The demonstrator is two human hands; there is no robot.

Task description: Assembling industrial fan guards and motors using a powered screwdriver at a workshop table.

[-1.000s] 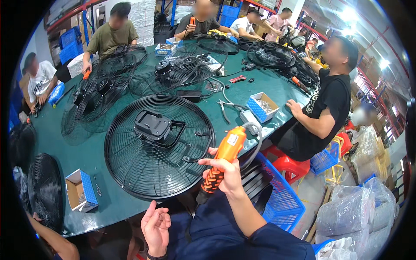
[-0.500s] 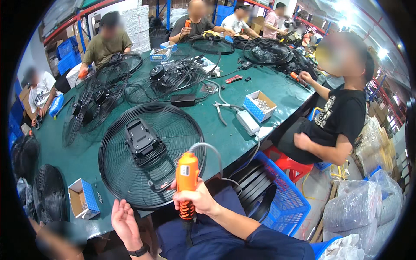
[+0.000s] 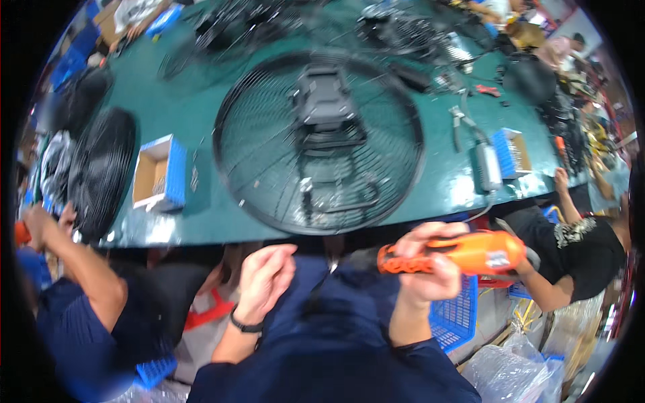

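Seemingly snug, right hand round screwdriver

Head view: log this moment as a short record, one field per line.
Right hand: gripping an orange power tool, held roughly crosswise
Left hand: fingers loosely curled, nothing visible in it
Surface: green table
In front of the hands: round black wire grille with a dark housing on it
Left of grille: open blue-and-white box
Right of grille: pliers, another open box
Clarity: partly blurred
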